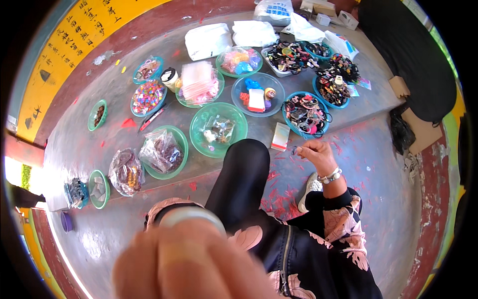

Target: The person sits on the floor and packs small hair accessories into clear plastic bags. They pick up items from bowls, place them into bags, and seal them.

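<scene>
My left hand, with a pale bangle at the wrist, is large and blurred close in front of the view. Its fingertips run out of sight at the lower edge, so what it may hold is hidden. Out over the lower floor, my right hand pinches a small dark piece between thumb and fingers; its kind is too small to make out. A beaded bracelet circles that wrist. Nearest to the pinched piece are a white and red box and a blue basket of hair ties.
On the raised ledge stand a green bowl with small clear packets, a bowl of plastic sleeves, a bowl of colourful pieces, a lidded cup and a marker. Red scraps litter the lower floor near my shoe.
</scene>
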Demonstrator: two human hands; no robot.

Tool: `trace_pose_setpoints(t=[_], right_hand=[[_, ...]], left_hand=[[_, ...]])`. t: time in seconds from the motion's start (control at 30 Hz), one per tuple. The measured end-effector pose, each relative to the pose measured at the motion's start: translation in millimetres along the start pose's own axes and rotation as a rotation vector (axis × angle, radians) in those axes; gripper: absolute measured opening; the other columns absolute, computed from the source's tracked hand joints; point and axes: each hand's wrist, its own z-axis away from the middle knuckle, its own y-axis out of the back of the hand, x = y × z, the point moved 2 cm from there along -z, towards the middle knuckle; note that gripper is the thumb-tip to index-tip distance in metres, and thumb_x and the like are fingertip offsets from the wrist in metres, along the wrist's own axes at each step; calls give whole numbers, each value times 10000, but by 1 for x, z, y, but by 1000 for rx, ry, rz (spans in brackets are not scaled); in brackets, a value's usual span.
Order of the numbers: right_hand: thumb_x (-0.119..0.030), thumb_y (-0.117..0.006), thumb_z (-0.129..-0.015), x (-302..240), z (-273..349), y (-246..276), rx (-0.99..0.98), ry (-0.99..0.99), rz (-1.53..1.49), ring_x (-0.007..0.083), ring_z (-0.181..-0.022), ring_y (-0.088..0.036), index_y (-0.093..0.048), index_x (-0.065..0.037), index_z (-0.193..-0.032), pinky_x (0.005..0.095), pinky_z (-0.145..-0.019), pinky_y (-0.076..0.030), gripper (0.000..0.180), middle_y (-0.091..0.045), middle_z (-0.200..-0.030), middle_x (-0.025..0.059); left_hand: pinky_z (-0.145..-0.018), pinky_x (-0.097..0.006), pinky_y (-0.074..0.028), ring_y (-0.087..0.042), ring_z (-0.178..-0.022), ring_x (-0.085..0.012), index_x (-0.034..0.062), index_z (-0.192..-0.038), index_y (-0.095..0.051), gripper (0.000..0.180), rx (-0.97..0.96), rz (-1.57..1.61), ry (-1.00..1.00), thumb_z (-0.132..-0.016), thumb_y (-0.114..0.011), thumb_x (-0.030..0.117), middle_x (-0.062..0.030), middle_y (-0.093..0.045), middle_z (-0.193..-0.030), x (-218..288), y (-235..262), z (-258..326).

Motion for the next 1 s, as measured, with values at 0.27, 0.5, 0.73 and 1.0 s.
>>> trace_pose_setpoints(t=[0.27,0.5,0.73,1.0], right_hand=[[-171,-658,-782,3,10,8,-72,31,5,64,-605,-527,-629,-4,-695,213,-552,-421,190,-586,-639,3],[-200,-656,-790,4,18,23,-36,65,53,67,-591,-525,-637,16,-715,218,-538,-424,229,-587,-635,19],[-207,-671,-791,18,14,21,-57,45,38,70,-612,-542,-645,1,-726,223,-557,-436,219,-604,-661,12],[-211,-654,-793,15,17,23,-78,41,82,70,-605,-543,-648,9,-729,224,-542,-432,229,-609,-653,21]], left_hand=[[-624,-368,-419,-537,-714,-254,22,-821,-499,172,-261,188,23,-888,-459,175,-100,-526,-743,-8,-58,5],[-638,-367,-413,-537,-729,-247,29,-812,-508,173,-314,264,31,-880,-469,183,-96,-536,-763,-11,-66,4],[-652,-365,-408,-537,-744,-239,36,-804,-518,174,-336,250,56,-872,-479,191,-92,-547,-783,-10,-77,5],[-669,-362,-401,-537,-761,-230,43,-794,-528,175,-363,278,42,-863,-490,199,-87,-559,-805,-4,-74,5]])
